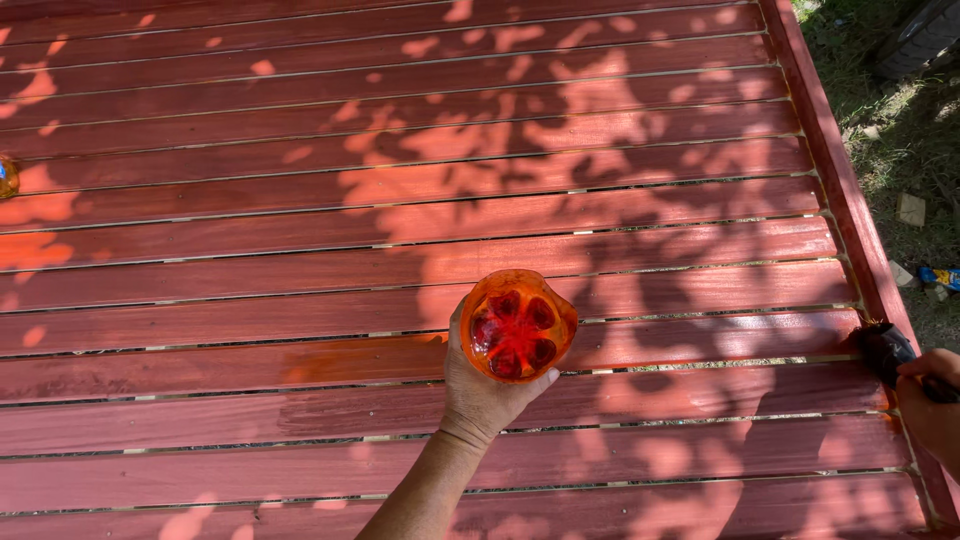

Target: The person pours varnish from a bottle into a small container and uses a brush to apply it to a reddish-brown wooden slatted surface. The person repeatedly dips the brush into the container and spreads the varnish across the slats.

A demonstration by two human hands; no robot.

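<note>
My left hand (478,392) grips a cut-off plastic bottle bottom (516,325) used as a cup, with dark red stain pooled in its lobes. It is held above the red-stained wooden deck boards (300,250). At the right edge my right hand (932,402) holds a dark-bristled paintbrush (884,347), whose bristles touch the deck's raised border board (840,180). The brush handle is mostly hidden in the hand.
Gaps run between the boards. Leaf shadows dapple the deck. Beyond the right border lies grass (905,130) with scraps of litter and a tyre (925,35) at the top corner. A small orange object (7,176) sits at the far left edge.
</note>
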